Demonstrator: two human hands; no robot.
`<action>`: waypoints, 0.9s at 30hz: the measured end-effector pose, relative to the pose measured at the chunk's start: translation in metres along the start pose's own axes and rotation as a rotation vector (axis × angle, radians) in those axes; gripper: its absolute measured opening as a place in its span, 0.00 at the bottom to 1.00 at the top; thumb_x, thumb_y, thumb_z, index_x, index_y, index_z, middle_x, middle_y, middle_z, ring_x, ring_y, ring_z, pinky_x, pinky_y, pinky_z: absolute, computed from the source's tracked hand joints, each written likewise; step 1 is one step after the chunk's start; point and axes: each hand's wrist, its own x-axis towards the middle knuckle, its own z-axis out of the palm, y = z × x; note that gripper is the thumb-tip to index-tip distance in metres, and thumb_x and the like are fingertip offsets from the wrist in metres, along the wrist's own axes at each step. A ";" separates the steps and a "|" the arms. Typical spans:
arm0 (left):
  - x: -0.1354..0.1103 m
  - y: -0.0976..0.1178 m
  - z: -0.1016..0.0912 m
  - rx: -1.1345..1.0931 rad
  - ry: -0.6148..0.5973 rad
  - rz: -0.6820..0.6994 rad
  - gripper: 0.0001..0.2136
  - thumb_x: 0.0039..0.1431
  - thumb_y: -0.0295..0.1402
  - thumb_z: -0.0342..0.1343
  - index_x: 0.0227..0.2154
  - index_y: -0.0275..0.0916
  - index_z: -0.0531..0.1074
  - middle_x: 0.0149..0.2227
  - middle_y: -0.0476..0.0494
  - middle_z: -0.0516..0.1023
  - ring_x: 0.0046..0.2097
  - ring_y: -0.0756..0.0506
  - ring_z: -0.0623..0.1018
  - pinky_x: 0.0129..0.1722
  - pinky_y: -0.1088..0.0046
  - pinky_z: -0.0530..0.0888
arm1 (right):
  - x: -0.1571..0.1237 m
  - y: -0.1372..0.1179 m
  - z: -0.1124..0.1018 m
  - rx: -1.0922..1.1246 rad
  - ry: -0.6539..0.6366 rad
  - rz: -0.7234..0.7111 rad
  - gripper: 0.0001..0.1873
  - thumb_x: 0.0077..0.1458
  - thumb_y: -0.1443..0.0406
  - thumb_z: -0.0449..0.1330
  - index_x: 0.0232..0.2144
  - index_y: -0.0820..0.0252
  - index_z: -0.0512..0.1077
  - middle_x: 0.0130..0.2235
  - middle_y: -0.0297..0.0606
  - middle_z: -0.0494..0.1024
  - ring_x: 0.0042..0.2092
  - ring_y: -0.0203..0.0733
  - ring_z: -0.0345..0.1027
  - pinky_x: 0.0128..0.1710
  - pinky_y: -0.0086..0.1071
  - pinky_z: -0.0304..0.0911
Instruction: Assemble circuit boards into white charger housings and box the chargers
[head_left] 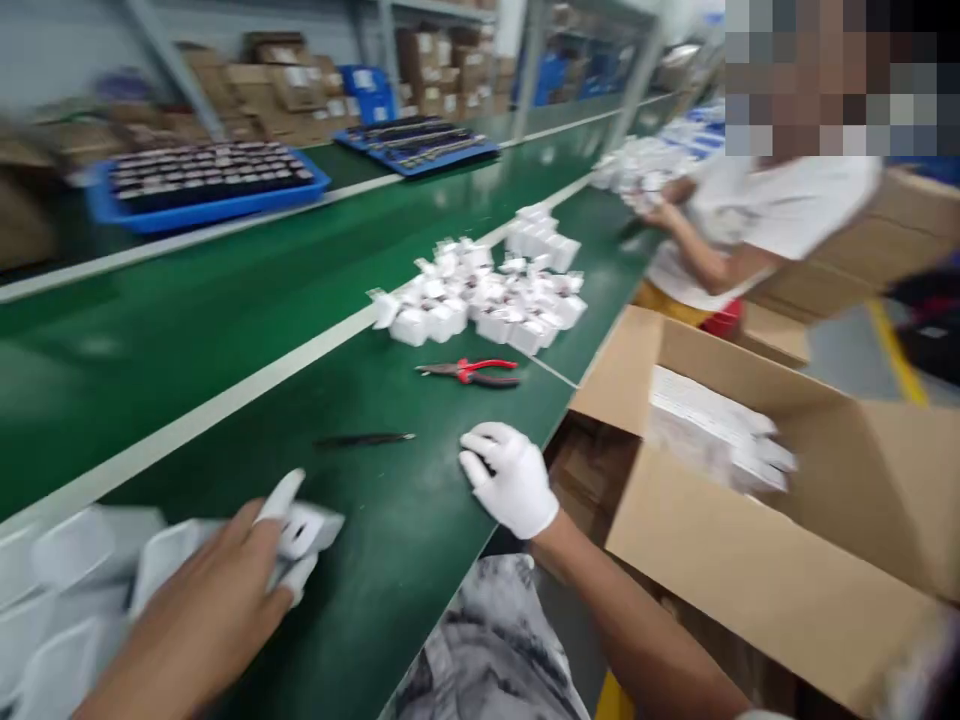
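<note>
My left hand (225,585), with white coverings on the thumb and a finger, grips a small white box-shaped piece (322,530) that has a dark slot in its face. Right beside that wrist lie several larger white hollow pieces (82,550), blurred by motion. In a white glove, my right hand (514,480) rests on the green bench (390,580) near its edge, fingers loosely bent and apart, with nothing visible in them. Black tweezers (364,440) lie between the hands. Beyond my right hand are pliers (469,372) with red and dark handles.
A heap of white pieces (487,295) stands farther along the bench. An open carton (720,540) holding white items is at the right. Blue trays (307,190) of parts sit beyond the green belt. A co-worker (787,215) handles white pieces at the far right.
</note>
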 end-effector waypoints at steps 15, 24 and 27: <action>-0.054 0.009 0.015 0.061 0.238 0.078 0.20 0.50 0.26 0.59 0.49 0.29 0.70 0.65 0.26 0.58 0.65 0.27 0.59 0.64 0.51 0.60 | -0.019 -0.045 0.008 0.164 -0.222 -0.314 0.32 0.62 0.54 0.54 0.65 0.56 0.55 0.50 0.48 0.73 0.38 0.45 0.73 0.39 0.42 0.72; -0.071 -0.020 0.026 0.118 0.409 0.143 0.08 0.60 0.26 0.49 0.36 0.34 0.73 0.44 0.34 0.74 0.53 0.40 0.70 0.63 0.62 0.60 | 0.000 -0.111 0.057 0.117 -0.274 -0.606 0.34 0.62 0.53 0.53 0.66 0.57 0.52 0.51 0.52 0.76 0.40 0.53 0.76 0.33 0.41 0.72; -0.073 -0.028 0.026 0.100 0.422 0.133 0.08 0.60 0.29 0.51 0.38 0.33 0.73 0.43 0.35 0.75 0.53 0.40 0.70 0.64 0.63 0.59 | 0.005 -0.118 0.064 0.077 -0.264 -0.606 0.28 0.62 0.54 0.54 0.61 0.57 0.62 0.39 0.48 0.78 0.29 0.49 0.74 0.26 0.38 0.69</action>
